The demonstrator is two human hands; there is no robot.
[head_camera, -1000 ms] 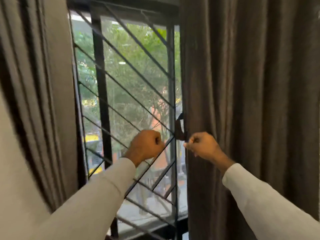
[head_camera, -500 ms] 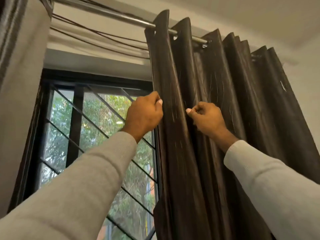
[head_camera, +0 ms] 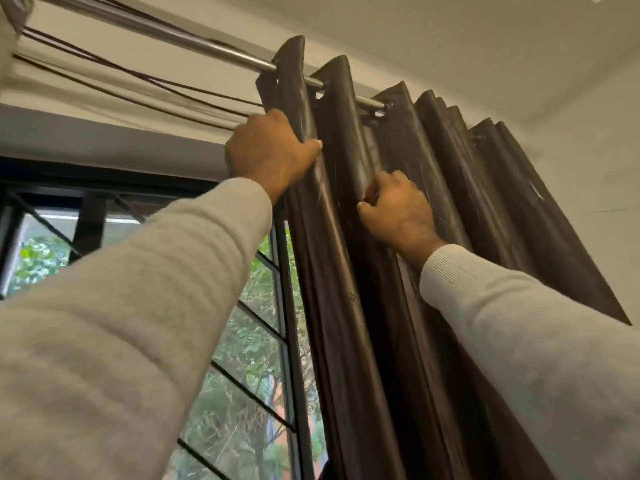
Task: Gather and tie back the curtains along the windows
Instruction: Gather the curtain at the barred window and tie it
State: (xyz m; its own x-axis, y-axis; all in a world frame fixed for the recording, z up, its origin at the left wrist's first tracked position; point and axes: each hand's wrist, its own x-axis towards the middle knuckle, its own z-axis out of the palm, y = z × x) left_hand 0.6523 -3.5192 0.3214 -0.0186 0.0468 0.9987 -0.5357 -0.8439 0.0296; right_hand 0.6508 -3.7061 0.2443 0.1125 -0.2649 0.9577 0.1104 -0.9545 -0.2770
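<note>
A dark brown eyelet curtain [head_camera: 346, 271] hangs in folds from a steel rod [head_camera: 194, 43] at the right of the window. My left hand [head_camera: 270, 154] grips the curtain's leading fold just under the rod, thumb across the front. My right hand [head_camera: 398, 209] is curled round a fold deeper in, a little lower and to the right. Both arms reach up in pale sleeves.
The window [head_camera: 249, 341] with black diagonal grille bars shows green trees outside. Thin dark cords [head_camera: 121, 74] run under the rod. A white wall [head_camera: 595, 188] stands right of the curtain, the ceiling above. Another curtain's edge [head_camera: 8, 19] shows at top left.
Both hands have risen from mid-window height to the top of the curtain, and the view has tilted up. Since half a second ago they moved higher toward the rod.
</note>
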